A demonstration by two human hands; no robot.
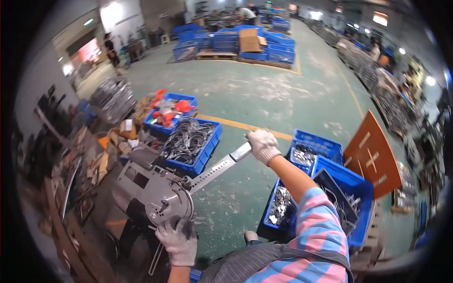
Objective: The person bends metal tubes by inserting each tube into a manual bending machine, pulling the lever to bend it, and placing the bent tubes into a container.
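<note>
A grey metal machine (151,186) with a round disc-shaped part stands at the lower left. From it a long perforated metal lever (214,172) slants up to the right. My right hand (263,144), in a white knitted glove, is closed around the far end of this lever. My left hand (178,241), gloved too, lies at the near edge of the round part; its fingers are spread apart, and the fingertips reach small parts there. Whether it pinches anything small is not visible.
A blue crate of bent metal strips (188,139) sits behind the machine. Right of me are blue crates of metal pieces (281,207) and an upright orange board (373,155). Scrap lies at left. People (111,49) stand farther off.
</note>
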